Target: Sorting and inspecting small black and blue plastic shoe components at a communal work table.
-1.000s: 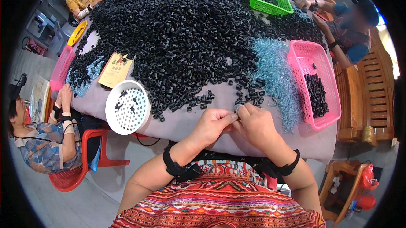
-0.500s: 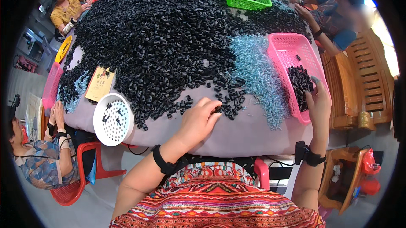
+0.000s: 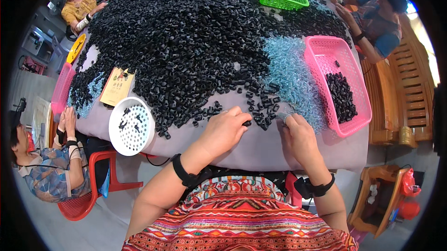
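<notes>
My left hand (image 3: 223, 130) rests at the near edge of a large heap of small black tubular plastic pieces (image 3: 195, 55). Its thumb and fingers pinch one black tubular piece (image 3: 247, 123). My right hand (image 3: 301, 138) is over the cloth beside the near end of a pile of small clear bluish pieces (image 3: 291, 71). The fingers of that hand are drawn together at the tips, where something greyish shows; what they hold, if anything, is too small to make out. Right of it stands a pink perforated basket (image 3: 321, 50), partly filled with black pieces (image 3: 341, 97).
A white perforated bowl (image 3: 150, 132) holding a few black pieces sits at the near left, beside a yellow booklet (image 3: 117, 88). A green basket (image 3: 284, 4) stands at the far side. Co-workers sit left, far left and right around the cloth-covered table (image 3: 260, 151).
My right hand has left the pink basket and come left to the cloth near the clear pieces. My left hand stays near its place, still pinching a black piece. The view has shifted slightly.
</notes>
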The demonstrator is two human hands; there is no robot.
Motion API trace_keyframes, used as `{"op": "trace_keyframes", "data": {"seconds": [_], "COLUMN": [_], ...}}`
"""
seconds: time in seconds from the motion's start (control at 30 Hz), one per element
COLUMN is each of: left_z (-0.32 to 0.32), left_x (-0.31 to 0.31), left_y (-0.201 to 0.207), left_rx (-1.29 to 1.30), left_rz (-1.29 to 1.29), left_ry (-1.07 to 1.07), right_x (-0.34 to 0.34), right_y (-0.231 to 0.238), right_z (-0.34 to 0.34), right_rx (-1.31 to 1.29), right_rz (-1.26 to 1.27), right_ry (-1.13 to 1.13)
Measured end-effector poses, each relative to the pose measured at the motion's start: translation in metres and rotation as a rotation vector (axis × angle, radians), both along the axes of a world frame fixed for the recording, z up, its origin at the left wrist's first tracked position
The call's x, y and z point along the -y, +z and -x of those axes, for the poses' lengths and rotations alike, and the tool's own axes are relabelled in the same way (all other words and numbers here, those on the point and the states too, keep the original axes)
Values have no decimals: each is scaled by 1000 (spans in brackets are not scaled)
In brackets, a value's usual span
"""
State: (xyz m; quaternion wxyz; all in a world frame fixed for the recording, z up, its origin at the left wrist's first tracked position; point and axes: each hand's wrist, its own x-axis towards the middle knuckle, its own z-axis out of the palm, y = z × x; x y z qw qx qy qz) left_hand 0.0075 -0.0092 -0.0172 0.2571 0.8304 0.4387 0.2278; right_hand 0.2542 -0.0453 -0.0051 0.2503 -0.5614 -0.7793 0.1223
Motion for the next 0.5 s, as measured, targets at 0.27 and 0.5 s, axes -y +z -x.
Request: {"op": "trace_keyframes", "data": {"seconds": [0.27, 0.5], "left_z": [-1, 2], "left_x": [-1, 5], "left_y": [-15, -6], "left_rx": [70, 189], "left_rz": [-34, -81], "left_ry": [27, 46], "right_x": [0, 1], "right_y": [4, 21], "right_z": [3, 21], "right_rx": [-101, -346], "right_rz": [96, 189], "right_ry": [-13, 67]}}
